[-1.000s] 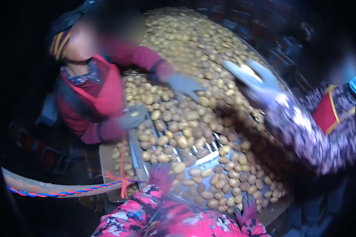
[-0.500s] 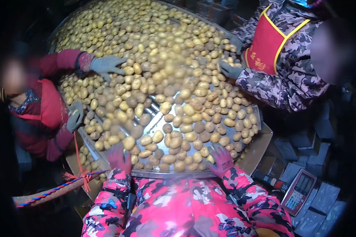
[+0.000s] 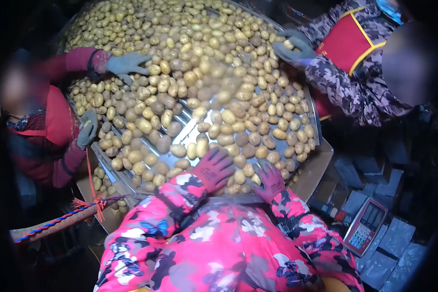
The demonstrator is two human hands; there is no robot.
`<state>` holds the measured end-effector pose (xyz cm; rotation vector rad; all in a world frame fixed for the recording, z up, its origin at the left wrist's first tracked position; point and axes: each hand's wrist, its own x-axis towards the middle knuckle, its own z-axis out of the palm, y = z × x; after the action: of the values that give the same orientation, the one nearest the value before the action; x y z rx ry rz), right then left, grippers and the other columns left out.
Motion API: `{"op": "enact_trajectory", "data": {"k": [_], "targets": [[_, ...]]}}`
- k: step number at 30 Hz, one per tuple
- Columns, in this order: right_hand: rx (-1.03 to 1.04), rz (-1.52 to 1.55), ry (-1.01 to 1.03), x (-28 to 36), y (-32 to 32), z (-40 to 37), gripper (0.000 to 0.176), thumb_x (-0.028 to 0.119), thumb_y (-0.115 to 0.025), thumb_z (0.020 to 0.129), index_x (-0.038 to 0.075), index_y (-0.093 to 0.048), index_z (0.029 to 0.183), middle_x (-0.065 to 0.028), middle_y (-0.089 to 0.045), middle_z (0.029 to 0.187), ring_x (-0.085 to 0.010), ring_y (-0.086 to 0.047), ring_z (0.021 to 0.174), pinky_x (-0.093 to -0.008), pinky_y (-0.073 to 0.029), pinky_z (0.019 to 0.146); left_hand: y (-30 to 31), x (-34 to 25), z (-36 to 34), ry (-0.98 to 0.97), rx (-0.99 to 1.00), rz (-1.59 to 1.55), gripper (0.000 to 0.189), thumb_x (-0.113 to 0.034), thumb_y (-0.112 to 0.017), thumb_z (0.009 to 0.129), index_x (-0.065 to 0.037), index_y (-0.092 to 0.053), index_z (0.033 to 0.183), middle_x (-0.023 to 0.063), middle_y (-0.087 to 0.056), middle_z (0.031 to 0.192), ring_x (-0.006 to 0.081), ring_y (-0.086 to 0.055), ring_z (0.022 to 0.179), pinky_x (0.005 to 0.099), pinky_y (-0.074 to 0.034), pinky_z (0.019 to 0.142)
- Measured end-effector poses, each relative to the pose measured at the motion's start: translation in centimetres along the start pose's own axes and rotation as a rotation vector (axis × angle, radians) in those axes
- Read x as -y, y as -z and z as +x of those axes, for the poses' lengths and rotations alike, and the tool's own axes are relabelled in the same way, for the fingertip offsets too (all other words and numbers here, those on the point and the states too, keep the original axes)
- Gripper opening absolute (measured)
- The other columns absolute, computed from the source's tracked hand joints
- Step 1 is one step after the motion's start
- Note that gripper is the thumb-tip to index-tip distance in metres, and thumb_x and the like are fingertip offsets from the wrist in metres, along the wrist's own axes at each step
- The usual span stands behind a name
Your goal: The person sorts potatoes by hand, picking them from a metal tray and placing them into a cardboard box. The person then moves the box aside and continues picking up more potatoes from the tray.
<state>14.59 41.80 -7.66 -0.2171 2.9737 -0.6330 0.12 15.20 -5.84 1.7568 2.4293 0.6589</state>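
Observation:
Potatoes (image 3: 175, 129) cover a large metal sorting table (image 3: 186, 130), with bare slatted metal showing near its middle. My left hand (image 3: 213, 170), in a pink glove, lies palm down over potatoes near the front edge, its fingers extended and slightly apart. It partly hides the potatoes below. To its right, my right hand (image 3: 268, 182), gloved alike, rests on the edge of the potatoes with its fingers spread. I see nothing gripped in either hand. Both sleeves are pink camouflage.
A person on the left reaches over the potatoes with a grey-gloved hand (image 3: 127, 65). Another person's gloved hand (image 3: 295, 48) is at the right rim. A red scale display (image 3: 366, 228) and several grey blocks (image 3: 397, 235) stand lower right. A rope-wrapped pole (image 3: 58, 221) juts in lower left.
My left hand has moved right from the table's front-left edge onto potatoes near the middle. My right hand has shifted slightly up. The right-hand person's hands have drawn back toward the rim.

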Motion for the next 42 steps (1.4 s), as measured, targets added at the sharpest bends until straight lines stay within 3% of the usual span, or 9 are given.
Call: {"op": "enact_trajectory", "data": {"k": [3, 8, 10, 12, 22, 24, 26, 33, 42], "targets": [[-0.027, 0.011, 0.016, 0.1, -0.1, 0.4, 0.066, 0.040, -0.071, 0.083, 0.009, -0.054, 0.139, -0.0193, -0.047, 0.148, -0.0425, -0.044, 0.134, -0.0534, -0.035, 0.111, 1.6, 2.2, -1.1, -0.017, -0.095, 0.096, 0.042, -0.024, -0.068, 0.081, -0.016, -0.063, 0.121, 0.0069, -0.057, 0.129, 0.0329, -0.051, 0.125, 0.0548, -0.036, 0.111], [-0.042, 0.039, 0.020, -0.1, 0.1, 0.4, 0.067, 0.043, -0.070, 0.083, 0.011, -0.054, 0.140, -0.0191, -0.048, 0.147, -0.0424, -0.046, 0.132, -0.0531, -0.037, 0.109, 9.4, 6.6, -6.2, 0.716, -0.049, 0.198, 0.042, -0.026, -0.065, 0.085, -0.004, -0.063, 0.120, 0.0212, -0.063, 0.111, 0.0407, -0.060, 0.101, 0.0493, -0.047, 0.088], [-0.024, 0.030, 0.015, 0.0, 0.5, 0.7, 0.068, 0.044, -0.070, 0.084, 0.012, -0.053, 0.141, -0.0188, -0.048, 0.146, -0.0424, -0.046, 0.131, -0.0530, -0.038, 0.109, 7.0, 7.9, -13.2, 0.811, -0.393, 0.383, 0.066, -0.033, -0.072, 0.084, -0.005, -0.053, 0.141, 0.0242, -0.055, 0.136, 0.0461, -0.048, 0.129, 0.0559, -0.034, 0.111], [-0.011, 0.005, -0.005, -0.1, 0.8, 0.6, 0.070, 0.044, -0.071, 0.083, 0.014, -0.051, 0.143, -0.0185, -0.048, 0.146, -0.0408, -0.047, 0.131, -0.0525, -0.039, 0.107, 5.1, 8.6, -18.7, 1.040, -0.207, 0.517, 0.067, -0.033, -0.067, 0.086, -0.004, -0.050, 0.144, 0.0256, -0.046, 0.148, 0.0455, -0.042, 0.136, 0.0587, -0.027, 0.115], [-0.126, 0.066, 0.039, -1.0, 0.9, 3.3, 0.067, 0.028, -0.073, 0.082, 0.006, -0.052, 0.141, -0.0227, -0.047, 0.148, -0.0438, -0.043, 0.135, -0.0532, -0.036, 0.111, 3.3, 5.8, -20.5, 1.138, -0.270, 0.402, 0.056, -0.022, -0.062, 0.089, -0.009, -0.052, 0.142, 0.0274, -0.041, 0.151, 0.0461, -0.038, 0.138, 0.0587, -0.024, 0.117], [0.040, 0.741, -0.211, 0.6, 5.2, 9.0, 0.071, 0.034, -0.071, 0.087, 0.002, -0.045, 0.145, -0.0237, -0.050, 0.144, -0.0421, -0.046, 0.135, -0.0516, -0.038, 0.112, 4.0, 5.3, -20.0, 1.150, -0.250, 0.400, 0.055, -0.023, -0.060, 0.090, -0.009, -0.052, 0.143, 0.0258, -0.041, 0.152, 0.0453, -0.039, 0.137, 0.0578, -0.025, 0.117], [-0.344, -0.088, -0.080, -1.6, 3.3, 13.9, 0.082, 0.029, -0.077, 0.081, 0.002, -0.041, 0.149, -0.0253, -0.039, 0.153, -0.0443, -0.037, 0.141, -0.0513, -0.031, 0.117, 4.8, 5.2, -19.5, 1.118, -0.282, 0.383, 0.053, -0.023, -0.059, 0.090, -0.008, -0.053, 0.141, 0.0250, -0.043, 0.150, 0.0450, -0.040, 0.137, 0.0583, -0.027, 0.115], [-0.495, 0.411, -0.126, -3.7, 1.7, 28.2, 0.070, 0.022, -0.073, 0.088, -0.001, -0.043, 0.148, -0.0235, -0.050, 0.146, -0.0368, -0.046, 0.138, -0.0423, -0.036, 0.116, 6.1, 5.0, -18.5, 1.134, -0.325, 0.316, 0.053, -0.024, -0.063, 0.089, -0.006, -0.055, 0.139, 0.0241, -0.044, 0.148, 0.0445, -0.041, 0.136, 0.0586, -0.029, 0.113], [-0.384, 0.272, 0.178, 10.7, -1.7, 32.2, 0.061, 0.031, -0.075, 0.082, 0.011, -0.058, 0.137, -0.0237, -0.050, 0.142, -0.0470, -0.044, 0.132, -0.0545, -0.037, 0.110, 7.1, 4.6, -17.8, 1.148, -0.316, 0.280, 0.054, -0.024, -0.065, 0.088, -0.005, -0.055, 0.138, 0.0257, -0.044, 0.148, 0.0450, -0.041, 0.136, 0.0582, -0.029, 0.114]]}}
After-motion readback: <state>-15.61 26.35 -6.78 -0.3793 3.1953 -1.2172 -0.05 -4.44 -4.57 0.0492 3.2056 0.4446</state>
